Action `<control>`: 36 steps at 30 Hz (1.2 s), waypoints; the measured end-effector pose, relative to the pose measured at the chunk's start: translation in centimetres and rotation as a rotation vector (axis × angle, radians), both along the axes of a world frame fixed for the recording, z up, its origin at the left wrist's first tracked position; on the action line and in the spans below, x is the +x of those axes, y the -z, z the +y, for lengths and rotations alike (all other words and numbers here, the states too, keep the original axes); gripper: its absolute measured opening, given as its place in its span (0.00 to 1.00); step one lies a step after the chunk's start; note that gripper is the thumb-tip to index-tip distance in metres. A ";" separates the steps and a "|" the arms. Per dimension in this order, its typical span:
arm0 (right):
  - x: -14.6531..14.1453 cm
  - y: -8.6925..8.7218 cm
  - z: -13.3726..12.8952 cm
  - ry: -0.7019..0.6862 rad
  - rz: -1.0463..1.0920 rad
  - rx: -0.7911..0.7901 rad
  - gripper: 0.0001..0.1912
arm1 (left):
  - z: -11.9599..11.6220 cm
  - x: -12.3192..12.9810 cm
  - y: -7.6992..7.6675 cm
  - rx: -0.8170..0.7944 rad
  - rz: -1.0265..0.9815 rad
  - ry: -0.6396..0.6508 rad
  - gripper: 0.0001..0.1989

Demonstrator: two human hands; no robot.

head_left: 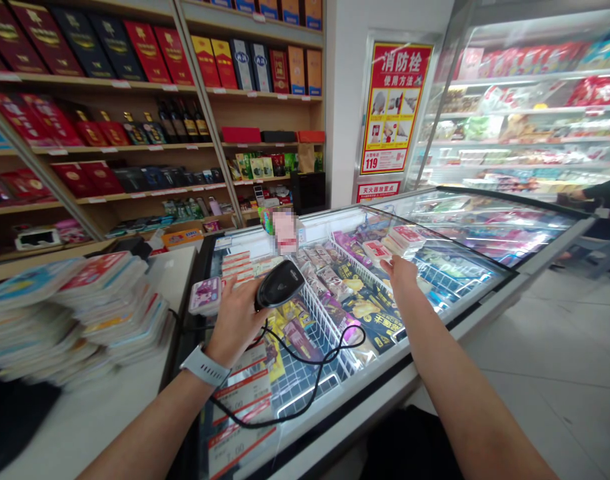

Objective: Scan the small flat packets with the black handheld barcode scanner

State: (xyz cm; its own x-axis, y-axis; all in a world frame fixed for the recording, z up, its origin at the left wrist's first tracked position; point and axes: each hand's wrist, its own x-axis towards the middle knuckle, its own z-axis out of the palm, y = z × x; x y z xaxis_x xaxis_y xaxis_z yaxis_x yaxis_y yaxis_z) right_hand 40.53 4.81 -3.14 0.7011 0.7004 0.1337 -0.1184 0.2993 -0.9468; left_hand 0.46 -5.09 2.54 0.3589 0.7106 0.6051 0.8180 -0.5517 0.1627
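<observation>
- One black handheld barcode scanner — clenched in the left hand, nose tilted up and away, over the near left part of a glass-topped chest freezer.
- Fingers and palm of that left hand closed round the scanner's grip; a white smartwatch on the wrist just below.
- Black coiled cord running from the scanner down across the freezer in loose loops.
- Right hand released and open, fingers spread, stretched out above the freezer — nothing grasped; contact with the goods beneath impossible to tell.
- Small lilac-and-white food pack just beside the left hand, at the freezer's left edge.
- Wire basket inside the freezer, between the hands, packed with snack packets.
- Stacks of flat packaged goods on a white counter, left of the freezer.
- Farther off: wooden shelves of red and dark gift boxes and bottles, a red-and-white fire hydrant instruction poster on a pillar, a lit refrigerated display, and another person's hand at far right.
</observation>
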 end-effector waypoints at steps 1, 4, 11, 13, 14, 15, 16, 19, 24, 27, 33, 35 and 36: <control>-0.2 -0.1 -0.1 0.026 0.027 -0.019 0.12 | 0.0 0.0 0.0 0.000 -0.001 -0.001 0.18; -0.9 -0.6 -0.3 0.105 0.113 -0.078 0.11 | 0.0 0.0 0.0 -0.004 0.001 -0.008 0.18; -2.2 -1.7 -1.1 0.136 0.047 -0.101 0.07 | 0.0 -0.1 -0.1 -0.025 -0.007 -0.002 0.18; -2.6 -1.9 -1.3 0.128 -0.019 -0.101 0.07 | -0.1 0.0 -0.2 -0.032 -0.017 0.003 0.18; -2.9 -2.0 -1.4 0.118 -0.058 -0.097 0.07 | -0.2 0.0 -0.3 -0.031 -0.022 0.003 0.18; -3.1 -2.0 -1.4 0.104 -0.099 -0.092 0.09 | -0.3 0.1 -0.4 -0.028 -0.027 0.002 0.18; -3.4 -2.0 -1.4 0.086 -0.140 -0.088 0.10 | -0.4 0.2 -0.4 -0.022 -0.032 -0.001 0.17; -4.2 -1.8 -1.3 0.010 -0.245 -0.083 0.15 | -0.6 0.3 -0.6 -0.017 -0.042 -0.006 0.16; -5.4 -0.7 -1.0 -0.125 -0.616 -0.109 0.22 | -0.8 0.3 -0.8 -0.028 -0.053 0.002 0.16; -6.2 -0.4 -1.3 -0.183 -0.725 -0.103 0.20 | -0.8 0.3 -0.9 -0.029 -0.069 0.007 0.16; -8.4 -0.7 -1.9 -0.265 -0.923 -0.040 0.17 | -1.0 0.4 -1.3 -0.027 -0.081 0.004 0.19; -9.2 -0.8 -2.0 -0.300 -0.982 -0.016 0.16 | -1.1 0.5 -1.4 -0.030 -0.086 0.005 0.19; -9.6 -0.8 -2.0 -0.324 -1.021 -0.001 0.16 | -1.2 0.5 -1.5 -0.032 -0.089 0.004 0.18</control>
State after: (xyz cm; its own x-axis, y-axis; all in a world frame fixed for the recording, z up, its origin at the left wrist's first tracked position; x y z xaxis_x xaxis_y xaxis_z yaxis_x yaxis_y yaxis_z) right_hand 30.93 2.81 -2.38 0.0385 0.8337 0.5509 0.6565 0.3945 -0.6429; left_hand 1.00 -6.28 4.00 0.3082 0.7285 0.6117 0.7972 -0.5487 0.2518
